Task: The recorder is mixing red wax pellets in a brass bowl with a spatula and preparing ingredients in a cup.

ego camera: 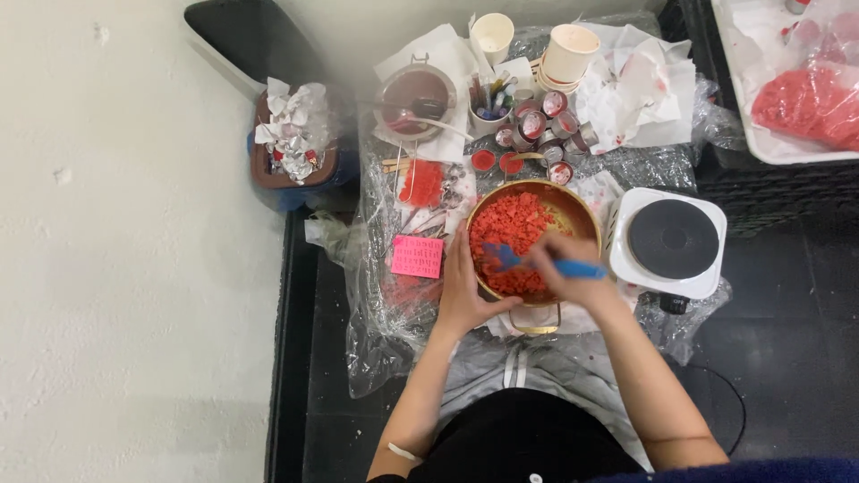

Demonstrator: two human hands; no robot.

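Bin: a dark container (295,148) stuffed with crumpled white paper is seen on the floor just off the table's left edge.
Table: a dark table (787,295) is covered in its middle by crinkled clear plastic sheet (376,331).
Pink mould: a small pink rectangular mould (417,257) is laid on the plastic, just left of the bowl.
Glass jar: a round jar (415,96) with reddish contents is set on white paper toward the far edge.
Left hand: the left hand (465,295) is pressed against the bowl's left and near rim, its grip wrapped around the wall.
Bowl: a gold metal bowl (582,215) is placed at the table's middle, filled with red crumbled chunks (510,224).
Small tins: a cluster of little round tins (541,134) is gathered behind the bowl, near paper cups (569,52).
Right hand: the right hand (564,268) is held over the bowl's near right part, its grip closed on a blue spatula (506,258) whose head is sunk among the chunks.
Hot plate: a white single-burner hot plate (673,241) is stood just right of the bowl.
Tray: a white tray (761,152) with a bag of red material is seen at the far right corner.
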